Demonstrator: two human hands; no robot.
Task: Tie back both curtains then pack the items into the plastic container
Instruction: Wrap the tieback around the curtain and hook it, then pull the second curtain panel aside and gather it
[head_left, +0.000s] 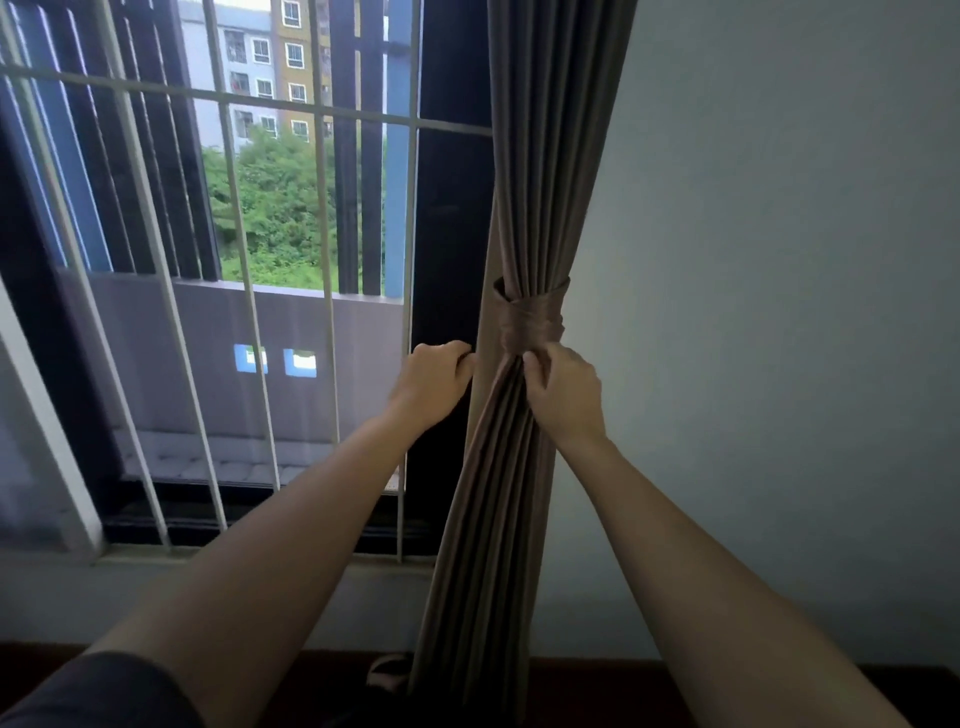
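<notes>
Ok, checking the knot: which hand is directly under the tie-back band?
The right hand, gripping the gathered curtain just below the tie-back band. The left hand is curled further left, at the curtain's window-side edge.

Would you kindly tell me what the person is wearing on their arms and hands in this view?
The left hand and right hand are bare: no gloves, rings, watch or bracelets show. Both forearms are uncovered. The only clothing visible is a dark sleeve at the lower left corner, on the left upper arm. No sleeve shows on the right arm within the frame.
</notes>
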